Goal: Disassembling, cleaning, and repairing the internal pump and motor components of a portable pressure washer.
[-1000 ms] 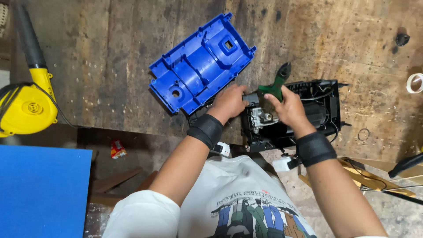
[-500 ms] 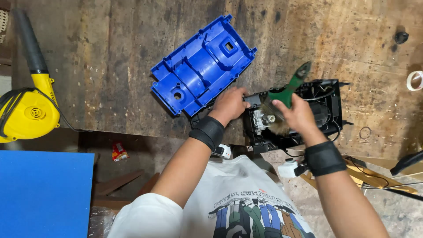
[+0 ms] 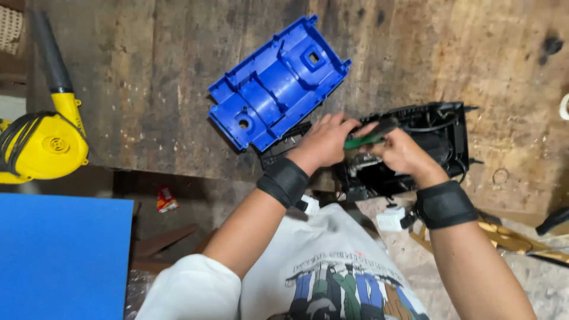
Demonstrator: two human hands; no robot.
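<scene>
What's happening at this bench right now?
A person is bent over an opened black device on a worn wooden workbench. The right hand holds a green-handled tool over its insides, and the left hand rests right beside the tool. A blue plastic housing lies next to them; a yellow blower sits further left.

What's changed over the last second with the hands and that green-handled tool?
The green-handled tool swung down from pointing up-right to lying nearly flat between both hands. The right hand keeps gripping it; the left hand moved in beside it over the black housing. The blue casing and yellow blower stayed put.
</scene>
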